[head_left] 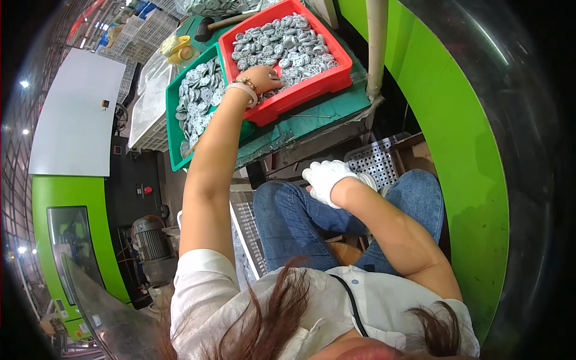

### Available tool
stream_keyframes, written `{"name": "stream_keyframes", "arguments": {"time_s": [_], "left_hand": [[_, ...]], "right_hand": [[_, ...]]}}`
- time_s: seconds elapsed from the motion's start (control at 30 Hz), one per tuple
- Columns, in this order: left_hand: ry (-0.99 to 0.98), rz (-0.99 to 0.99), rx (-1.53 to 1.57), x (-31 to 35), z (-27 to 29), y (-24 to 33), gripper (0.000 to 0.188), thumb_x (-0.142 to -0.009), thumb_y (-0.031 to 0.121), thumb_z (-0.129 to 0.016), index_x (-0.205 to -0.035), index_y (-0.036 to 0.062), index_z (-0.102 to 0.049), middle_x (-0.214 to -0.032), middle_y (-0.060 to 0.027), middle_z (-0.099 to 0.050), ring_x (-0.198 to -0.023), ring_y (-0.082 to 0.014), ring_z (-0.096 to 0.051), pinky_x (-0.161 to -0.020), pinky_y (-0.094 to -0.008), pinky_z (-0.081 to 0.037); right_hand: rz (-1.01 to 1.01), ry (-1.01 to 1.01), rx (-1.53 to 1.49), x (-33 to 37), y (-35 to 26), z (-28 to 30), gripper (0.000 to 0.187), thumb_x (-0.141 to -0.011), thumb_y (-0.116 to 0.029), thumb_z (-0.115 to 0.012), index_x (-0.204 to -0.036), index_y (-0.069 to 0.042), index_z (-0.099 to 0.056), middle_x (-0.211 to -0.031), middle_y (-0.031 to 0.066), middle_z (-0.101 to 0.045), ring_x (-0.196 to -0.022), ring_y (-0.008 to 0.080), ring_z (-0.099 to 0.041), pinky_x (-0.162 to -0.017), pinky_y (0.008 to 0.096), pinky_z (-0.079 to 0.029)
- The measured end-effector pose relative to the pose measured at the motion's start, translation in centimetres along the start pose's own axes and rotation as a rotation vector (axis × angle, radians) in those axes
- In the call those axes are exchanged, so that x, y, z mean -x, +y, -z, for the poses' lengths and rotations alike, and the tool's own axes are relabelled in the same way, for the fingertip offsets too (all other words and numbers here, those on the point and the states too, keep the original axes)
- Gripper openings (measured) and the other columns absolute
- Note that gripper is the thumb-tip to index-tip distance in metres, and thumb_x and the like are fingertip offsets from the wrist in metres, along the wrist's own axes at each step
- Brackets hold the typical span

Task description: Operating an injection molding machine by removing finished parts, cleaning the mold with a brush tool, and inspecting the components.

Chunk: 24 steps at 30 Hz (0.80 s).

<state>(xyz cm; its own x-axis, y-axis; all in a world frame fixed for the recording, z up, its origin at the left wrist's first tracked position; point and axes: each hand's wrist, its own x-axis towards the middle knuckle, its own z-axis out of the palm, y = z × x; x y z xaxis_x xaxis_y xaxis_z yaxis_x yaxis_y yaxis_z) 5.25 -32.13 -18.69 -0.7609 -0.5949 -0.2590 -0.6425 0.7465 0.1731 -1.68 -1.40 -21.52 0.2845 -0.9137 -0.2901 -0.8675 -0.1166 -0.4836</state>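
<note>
My left hand point(262, 79), bare with a bracelet at the wrist, reaches over the near left corner of a red tray point(306, 96). Its fingers are apart, with the tips at the grey discs near the tray's wall; I see nothing held. Many round grey discs with cut-outs point(288, 42) fill this tray. Against its left side stands a green tray point(174, 126) of similar grey discs point(201, 90). Above my knees, my right hand point(331, 182) wears a white glove, its fingers curled closed. Whatever it might hold is hidden.
The trays stand on a green-topped table point(318, 117) with a thin rod lying near its front edge. Behind are a hammer point(207, 27) and a yellow tape dispenser point(180, 51). A pale post point(377, 48) and green panel point(462, 150) bound the right; a perforated white basket point(375, 162) sits low.
</note>
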Motion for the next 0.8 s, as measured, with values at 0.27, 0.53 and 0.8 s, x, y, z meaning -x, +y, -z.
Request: {"name": "stream_keyframes", "arguments": {"time_s": [0.27,0.53,0.8], "left_hand": [[0.055,0.092,0.201,0.9,0.1,-0.4,0.046,-0.076,0.039,-0.071,-0.105,0.0035,-0.067,-0.099,-0.0167,-0.069,-0.093,-0.0268,-0.066,-0.082,-0.0351,-0.049],[0.315,0.137,0.716,2.3,0.5,1.9,0.035,-0.085,0.029,-0.069,-0.105,0.0012,-0.065,-0.077,-0.0048,-0.065,-0.058,-0.0082,-0.056,-0.053,-0.023,-0.044],[0.285,0.119,1.241,1.5,-0.3,2.2,0.034,-0.09,0.033,-0.063,-0.105,0.0025,-0.061,-0.071,0.0005,-0.057,-0.049,-0.0047,-0.046,-0.042,-0.0194,-0.034]], "right_hand": [[0.002,0.002,-0.012,-0.3,0.1,-0.3,0.026,-0.088,-0.023,-0.052,-0.106,-0.006,-0.064,-0.11,0.0159,-0.063,-0.104,0.0304,-0.061,-0.088,0.0415,-0.047],[0.015,0.0,0.013,-0.4,0.2,-0.6,0.026,-0.088,-0.023,-0.052,-0.106,-0.006,-0.062,-0.109,0.0159,-0.062,-0.102,0.0307,-0.062,-0.087,0.0416,-0.048],[0.021,0.012,0.038,-0.3,0.4,-0.7,0.029,-0.089,-0.03,-0.056,-0.104,-0.006,-0.06,-0.103,0.0152,-0.062,-0.099,0.0308,-0.062,-0.084,0.0414,-0.048]]}}
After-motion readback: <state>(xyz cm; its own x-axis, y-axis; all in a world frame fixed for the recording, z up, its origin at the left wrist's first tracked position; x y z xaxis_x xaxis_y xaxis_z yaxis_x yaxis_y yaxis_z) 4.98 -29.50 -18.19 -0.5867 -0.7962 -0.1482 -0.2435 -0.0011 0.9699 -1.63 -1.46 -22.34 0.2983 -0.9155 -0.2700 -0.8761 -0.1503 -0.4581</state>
